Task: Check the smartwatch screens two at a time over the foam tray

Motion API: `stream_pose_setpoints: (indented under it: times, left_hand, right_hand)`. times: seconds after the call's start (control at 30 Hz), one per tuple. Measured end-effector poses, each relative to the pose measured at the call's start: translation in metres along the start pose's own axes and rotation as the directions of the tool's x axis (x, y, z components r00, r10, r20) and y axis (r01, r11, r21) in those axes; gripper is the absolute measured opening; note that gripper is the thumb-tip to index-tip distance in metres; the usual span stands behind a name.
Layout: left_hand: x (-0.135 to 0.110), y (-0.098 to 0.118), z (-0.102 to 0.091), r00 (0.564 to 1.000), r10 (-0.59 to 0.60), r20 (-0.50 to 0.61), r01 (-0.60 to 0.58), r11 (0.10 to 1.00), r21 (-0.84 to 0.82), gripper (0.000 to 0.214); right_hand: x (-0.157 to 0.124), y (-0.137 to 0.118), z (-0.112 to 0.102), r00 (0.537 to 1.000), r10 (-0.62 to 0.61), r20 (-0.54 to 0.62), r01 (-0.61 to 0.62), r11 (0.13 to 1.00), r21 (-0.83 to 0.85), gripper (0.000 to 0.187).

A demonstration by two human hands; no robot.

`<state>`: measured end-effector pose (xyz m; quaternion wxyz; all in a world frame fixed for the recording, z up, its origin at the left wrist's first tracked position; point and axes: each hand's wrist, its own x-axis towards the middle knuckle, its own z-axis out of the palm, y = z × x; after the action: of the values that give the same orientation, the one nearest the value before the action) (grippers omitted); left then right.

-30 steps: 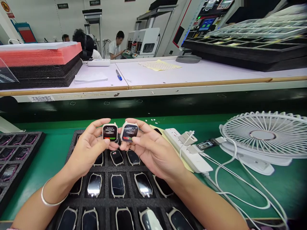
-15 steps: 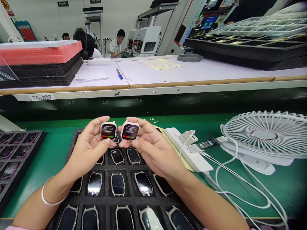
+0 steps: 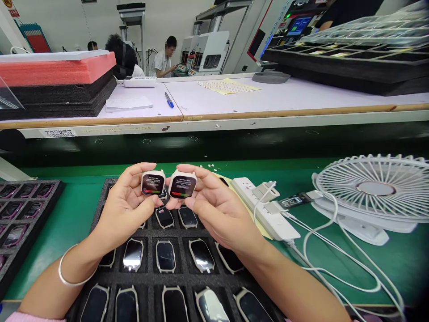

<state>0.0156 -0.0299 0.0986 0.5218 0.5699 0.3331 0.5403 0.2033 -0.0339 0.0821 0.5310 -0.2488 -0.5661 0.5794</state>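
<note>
My left hand [image 3: 129, 203] is closed around a strapless smartwatch [image 3: 153, 183], index finger above and thumb below. Beside it, my right hand [image 3: 214, 203] grips a second smartwatch [image 3: 182, 184] of the same pale-cased kind. Both screens are lit, facing me, with small lines of text and a red and green bar near the bottom. The two watches are held apart above a dark foam tray [image 3: 147, 278]. In its compartments lie several more watches, such as a dark-screened watch [image 3: 165, 256]. My hands hide part of the tray's far rows.
A foam tray of purple-rimmed watches [image 3: 16, 235] lies to the left. On the right are a white power strip [image 3: 264, 210] with plugs, loose white cables [image 3: 362, 255] and a white fan [image 3: 375, 188]. A shelf [image 3: 214, 100] behind carries foam stacks [image 3: 60, 80] and a pen [image 3: 169, 100].
Both hands keep their hold on the watches. The bars on the screens show a different red and green split. The view has shifted slightly.
</note>
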Motion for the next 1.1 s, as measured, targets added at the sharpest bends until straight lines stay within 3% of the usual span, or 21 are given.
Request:
stream_pose_setpoints:
  times: [0.27, 0.57, 0.8, 1.1]
  left_hand:
    - [0.0012, -0.0071, -0.0027, 0.994, 0.102, 0.046, -0.102, 0.995, -0.006, 0.043]
    - [0.0006, -0.0078, -0.0029, 0.992, 0.122, 0.043, -0.123, 0.992, 0.013, 0.038]
    - [-0.0020, -0.0020, -0.0020, 0.998, 0.056, 0.044, -0.057, 0.998, 0.023, 0.039]
    - [-0.0033, -0.0020, -0.0022, 0.993, 0.027, 0.116, -0.023, 0.999, -0.038, 0.027]
  right_hand:
    - [0.0000, 0.0034, -0.0025, 0.996, -0.070, 0.053, 0.071, 0.997, -0.017, 0.036]
    - [0.0001, 0.0040, -0.0031, 0.996, -0.065, 0.066, 0.066, 0.998, -0.012, 0.035]
    - [0.0023, 0.0045, -0.0048, 0.997, -0.068, 0.021, 0.069, 0.996, -0.048, 0.038]
    - [0.0036, 0.0025, -0.0051, 0.998, -0.054, 0.016, 0.054, 0.998, -0.011, 0.024]
